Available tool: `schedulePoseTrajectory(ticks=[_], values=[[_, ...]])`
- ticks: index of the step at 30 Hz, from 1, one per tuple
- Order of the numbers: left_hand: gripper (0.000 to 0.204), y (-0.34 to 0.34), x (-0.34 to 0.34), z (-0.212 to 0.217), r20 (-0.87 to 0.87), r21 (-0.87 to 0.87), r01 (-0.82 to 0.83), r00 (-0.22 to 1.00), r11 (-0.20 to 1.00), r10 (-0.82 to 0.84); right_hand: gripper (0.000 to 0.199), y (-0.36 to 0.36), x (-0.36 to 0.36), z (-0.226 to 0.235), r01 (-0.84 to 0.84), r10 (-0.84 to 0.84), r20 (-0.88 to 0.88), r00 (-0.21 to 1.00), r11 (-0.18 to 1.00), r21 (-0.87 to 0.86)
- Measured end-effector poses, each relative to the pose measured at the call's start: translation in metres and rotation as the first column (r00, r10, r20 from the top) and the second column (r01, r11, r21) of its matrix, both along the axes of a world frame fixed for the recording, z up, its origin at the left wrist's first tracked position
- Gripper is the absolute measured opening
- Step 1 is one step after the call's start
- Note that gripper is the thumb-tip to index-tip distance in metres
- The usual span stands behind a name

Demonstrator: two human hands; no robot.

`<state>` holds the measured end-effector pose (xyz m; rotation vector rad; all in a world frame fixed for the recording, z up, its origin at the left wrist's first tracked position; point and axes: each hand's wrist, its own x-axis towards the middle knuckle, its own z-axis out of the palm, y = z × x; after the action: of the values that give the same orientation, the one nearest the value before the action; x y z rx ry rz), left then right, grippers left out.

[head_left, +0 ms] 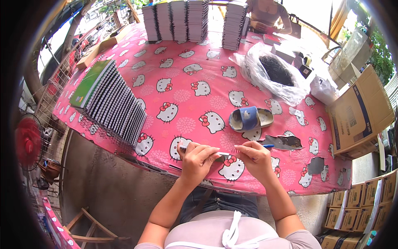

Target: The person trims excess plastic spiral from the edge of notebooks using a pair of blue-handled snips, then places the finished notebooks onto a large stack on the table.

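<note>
My left hand (196, 161) is closed over the table's near edge, around a thin pale flat piece whose white end shows at the fingertips. Most of that piece is covered by the fingers, so its kind is unclear. A short way to the right, my right hand (256, 159) has thumb and forefinger pinched together; whatever sits in the pinch is too small to name. A blue pen-like stick (268, 146) shows just beyond the right knuckles, and I cannot tell whether the hand touches it. One blue slide sandal (251, 118) lies beyond my right hand.
On the pink patterned tablecloth (182, 89), a tall spiral notebook stack (114, 103) leans at left. More stacks (178, 20) stand at the far side. A plastic bag of black coils (275, 72) and a cardboard box (360, 112) sit right. Another person (269, 18) sits opposite.
</note>
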<state>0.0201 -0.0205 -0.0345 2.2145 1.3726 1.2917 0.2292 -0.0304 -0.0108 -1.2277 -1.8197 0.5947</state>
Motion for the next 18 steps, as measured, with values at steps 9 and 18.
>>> schedulePoseTrajectory(ticks=[9,18], values=[[0.016,-0.002,0.011,-0.004,0.094,0.014,-0.029,0.995,0.999,0.028,0.014,0.013,0.01,0.011,-0.211,0.221,0.006,0.975,0.938,-0.274],[0.03,-0.002,0.004,-0.003,0.036,0.04,0.001,0.999,0.999,-0.003,0.028,0.0,-0.008,0.003,-0.099,0.105,0.051,0.993,0.989,-0.114]])
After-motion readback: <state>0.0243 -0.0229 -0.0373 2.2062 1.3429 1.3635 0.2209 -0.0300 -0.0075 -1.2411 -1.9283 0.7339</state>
